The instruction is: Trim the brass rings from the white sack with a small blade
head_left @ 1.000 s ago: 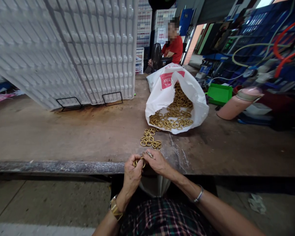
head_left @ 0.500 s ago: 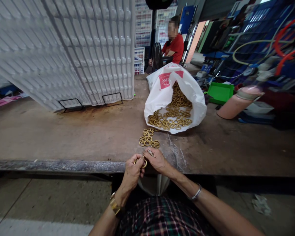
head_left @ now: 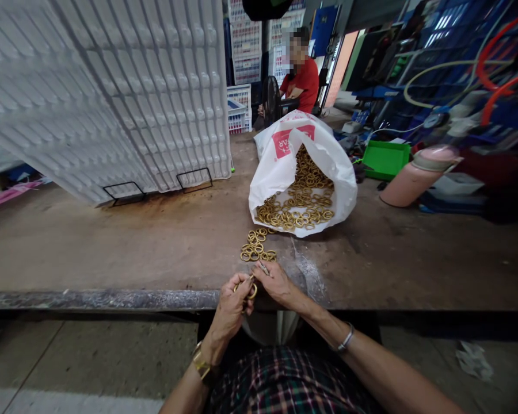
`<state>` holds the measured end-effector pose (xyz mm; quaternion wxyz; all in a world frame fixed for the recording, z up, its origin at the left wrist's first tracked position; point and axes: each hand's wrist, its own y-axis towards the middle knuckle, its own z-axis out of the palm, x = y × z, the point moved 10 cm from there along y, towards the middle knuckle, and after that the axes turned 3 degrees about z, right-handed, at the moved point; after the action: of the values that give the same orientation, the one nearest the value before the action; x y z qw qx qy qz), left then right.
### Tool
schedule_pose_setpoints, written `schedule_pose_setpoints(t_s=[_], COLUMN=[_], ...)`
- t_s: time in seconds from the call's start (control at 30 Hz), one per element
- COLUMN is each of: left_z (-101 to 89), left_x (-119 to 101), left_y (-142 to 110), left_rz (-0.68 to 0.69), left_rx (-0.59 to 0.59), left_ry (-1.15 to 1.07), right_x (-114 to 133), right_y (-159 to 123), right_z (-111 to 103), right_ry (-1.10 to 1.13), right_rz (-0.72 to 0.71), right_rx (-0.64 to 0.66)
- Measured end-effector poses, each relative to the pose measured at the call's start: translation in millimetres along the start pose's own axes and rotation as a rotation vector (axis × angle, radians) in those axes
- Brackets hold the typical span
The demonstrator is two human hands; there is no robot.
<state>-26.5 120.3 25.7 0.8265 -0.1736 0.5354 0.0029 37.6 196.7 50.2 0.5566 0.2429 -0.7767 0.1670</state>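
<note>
My left hand (head_left: 233, 300) is closed on a brass-coloured ring (head_left: 253, 292), held just off the table's front edge. Against that ring my right hand (head_left: 275, 282) pinches a small slim metal tool (head_left: 263, 268); its kind is too small to tell, and its tip is hidden by the fingers. Just beyond the hands lies a loose cluster of brass rings (head_left: 255, 248) on the table. Behind it a white sack (head_left: 267, 178) lies on its side, its mouth facing me, with many more rings (head_left: 313, 178) inside.
White ribbed plastic trays (head_left: 164, 86) stand upright on the left of the wooden table (head_left: 90, 247), with black wire stands (head_left: 124, 194) at their foot. To the right are a green tray (head_left: 386, 161) and a pink bottle (head_left: 408, 179). A person in red (head_left: 306, 83) sits beyond.
The view has shifted slightly, so the table and sack sit a little further left. Both hands stay together around the ring, with hardly any movement.
</note>
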Motion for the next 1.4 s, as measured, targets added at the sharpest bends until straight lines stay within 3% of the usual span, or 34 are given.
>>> schedule_pose_setpoints(t_s=[0.3, 0.43, 0.63, 0.93, 1.03, 1.13, 1.3, 1.4], left_z=[6.8, 5.3, 0.9, 1.4, 2.0, 5.6, 17.7, -5.0], left_x=[0.7, -2.1, -3.0, -2.9, -5.9, -11.7, -23.5, -17.6], left_y=[1.2, 3.0, 5.1, 3.6, 3.1, -3.9, -32.8, -51.6], left_rz=[0.005, 0.022, 0.052, 0.07, 0.099, 0.122, 0.061, -0.037], left_rx=[0.048, 0.03, 0.009, 0.009, 0.02, 0.042, 0.191, 0.181], left_ry=[-0.067, -0.076, -0.029, 0.078, 0.167, 0.229, 0.201, 0.145], right_x=[-5.7, 0.0, -5.6, -10.5, -8.3, -9.4, -14.4, -15.0], right_y=[0.8, -1.7, -10.2, -12.6, -13.7, -13.6, -12.1, -12.6], right_z=[-5.6, -10.7, 6.0, 9.9, 12.4, 12.6, 4.7, 0.8], right_ry=[0.032, -0.221, -0.566, -0.698, -0.745, -0.83, -0.936, -0.915], right_rz=[0.081, 0.009, -0.098, -0.066, -0.031, 0.01, 0.039, 0.0], right_rx=[0.021, -0.025, 0.072, 0.132, 0.207, 0.278, 0.255, 0.179])
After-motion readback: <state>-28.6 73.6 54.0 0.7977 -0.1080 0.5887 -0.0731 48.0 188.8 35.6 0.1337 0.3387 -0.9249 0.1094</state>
